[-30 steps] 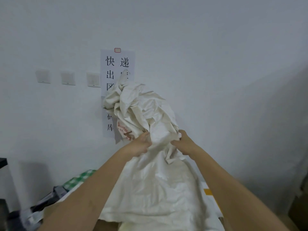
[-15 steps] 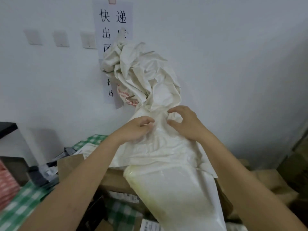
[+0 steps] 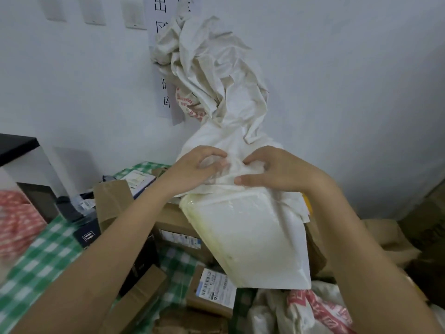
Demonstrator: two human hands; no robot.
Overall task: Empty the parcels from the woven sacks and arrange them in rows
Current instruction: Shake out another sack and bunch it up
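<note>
- While the crumpled off-white woven sack [image 3: 216, 75] is standing bunched up against the pale wall [image 3: 349, 80], both hands are gripping its cloth low down, side by side.
- The left hand [image 3: 192, 171] is curling its fingers into the sack's fabric, thumb arching over a fold.
- The right hand [image 3: 272, 172] is pinching the same gathered cloth just beside the left, thumb lying flat along the lower edge.
- A white plastic-wrapped rectangular parcel [image 3: 250, 239] is sticking out below the sack's mouth, tilting downward, still partly covered by the cloth.
- Below the sack, brown cardboard boxes [image 3: 212, 292] with printed labels are lying jumbled on a green-and-white checked cloth [image 3: 43, 256].
- Behind the sack, a paper sign [image 3: 165, 92] with black characters is hanging on the wall.
</note>
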